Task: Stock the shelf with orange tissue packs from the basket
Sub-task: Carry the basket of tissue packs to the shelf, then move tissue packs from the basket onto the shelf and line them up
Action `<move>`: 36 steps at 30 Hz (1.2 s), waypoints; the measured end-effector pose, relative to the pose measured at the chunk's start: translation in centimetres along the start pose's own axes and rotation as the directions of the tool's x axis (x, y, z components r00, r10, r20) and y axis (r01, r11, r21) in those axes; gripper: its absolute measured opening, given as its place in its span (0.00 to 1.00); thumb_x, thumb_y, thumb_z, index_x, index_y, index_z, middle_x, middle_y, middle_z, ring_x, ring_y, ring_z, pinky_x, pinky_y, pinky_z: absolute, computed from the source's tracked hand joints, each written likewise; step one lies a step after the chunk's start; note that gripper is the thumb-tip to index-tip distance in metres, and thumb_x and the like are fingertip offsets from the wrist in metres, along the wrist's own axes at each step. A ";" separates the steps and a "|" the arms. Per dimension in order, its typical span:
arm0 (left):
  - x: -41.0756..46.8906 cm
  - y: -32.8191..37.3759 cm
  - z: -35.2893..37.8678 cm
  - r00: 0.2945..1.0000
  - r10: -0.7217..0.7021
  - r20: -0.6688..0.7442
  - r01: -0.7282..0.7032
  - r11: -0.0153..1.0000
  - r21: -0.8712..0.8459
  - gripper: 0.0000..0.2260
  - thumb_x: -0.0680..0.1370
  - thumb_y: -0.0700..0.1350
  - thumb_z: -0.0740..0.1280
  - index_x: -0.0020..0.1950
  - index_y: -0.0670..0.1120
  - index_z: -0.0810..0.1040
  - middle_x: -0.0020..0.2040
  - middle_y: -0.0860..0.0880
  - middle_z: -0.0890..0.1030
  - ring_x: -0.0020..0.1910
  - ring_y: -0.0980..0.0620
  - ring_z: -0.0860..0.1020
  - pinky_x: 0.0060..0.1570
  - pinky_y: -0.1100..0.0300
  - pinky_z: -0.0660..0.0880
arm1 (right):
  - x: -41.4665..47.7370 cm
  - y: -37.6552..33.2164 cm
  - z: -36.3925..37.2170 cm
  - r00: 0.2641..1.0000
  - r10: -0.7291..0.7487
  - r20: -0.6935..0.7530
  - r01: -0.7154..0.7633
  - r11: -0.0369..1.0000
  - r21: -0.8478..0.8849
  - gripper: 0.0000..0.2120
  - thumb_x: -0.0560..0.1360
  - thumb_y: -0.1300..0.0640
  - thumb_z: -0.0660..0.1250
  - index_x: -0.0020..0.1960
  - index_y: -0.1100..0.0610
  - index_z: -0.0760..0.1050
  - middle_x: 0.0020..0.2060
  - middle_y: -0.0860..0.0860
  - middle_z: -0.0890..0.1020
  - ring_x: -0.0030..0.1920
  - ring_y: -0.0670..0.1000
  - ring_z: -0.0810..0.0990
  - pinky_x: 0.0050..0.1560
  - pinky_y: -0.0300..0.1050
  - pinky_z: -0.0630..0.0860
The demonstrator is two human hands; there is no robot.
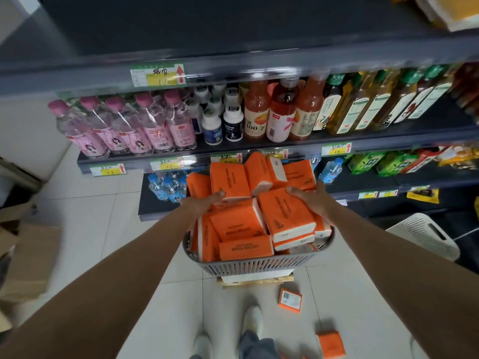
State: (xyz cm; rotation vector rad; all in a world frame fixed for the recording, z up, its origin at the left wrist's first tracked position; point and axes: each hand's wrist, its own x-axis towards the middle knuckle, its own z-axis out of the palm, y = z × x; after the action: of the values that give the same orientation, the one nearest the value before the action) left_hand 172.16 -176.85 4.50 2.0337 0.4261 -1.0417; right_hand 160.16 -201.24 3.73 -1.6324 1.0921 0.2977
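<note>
Reaching into the grey basket (259, 265), the left hand (202, 204) has its grip clamped on one orange tissue pack (229, 181), while the right hand (312, 200) clamps its grip on a second pack (283, 216) atop the heap. Stray packs (290, 299) lie on the floor (155, 281).

Pink-capped water bottles (129, 125) in a row, left of white jars (223, 123); then orange drink bottles (281, 117) (three, upright) and green-capped tea bottles (363, 104). Cardboard boxes (28, 260) far left, white slotted crate (425, 234) right.
</note>
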 end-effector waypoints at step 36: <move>-12.2 10.8 -7.5 0.670 0.689 -0.278 -0.658 0.724 0.208 0.15 0.70 0.36 0.69 0.52 0.43 0.68 0.41 0.49 0.72 0.37 0.52 0.72 0.36 0.57 0.73 | -13.0 -20.1 1.6 0.848 -0.525 0.073 0.449 0.639 -0.625 0.26 0.64 0.57 0.76 0.59 0.63 0.76 0.53 0.58 0.82 0.51 0.57 0.81 0.52 0.48 0.80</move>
State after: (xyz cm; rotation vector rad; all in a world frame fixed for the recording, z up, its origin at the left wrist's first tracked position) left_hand 175.21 -177.13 22.15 2.1834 -0.2311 -0.2460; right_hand 169.12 -193.84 24.68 -2.5078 0.5933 0.2101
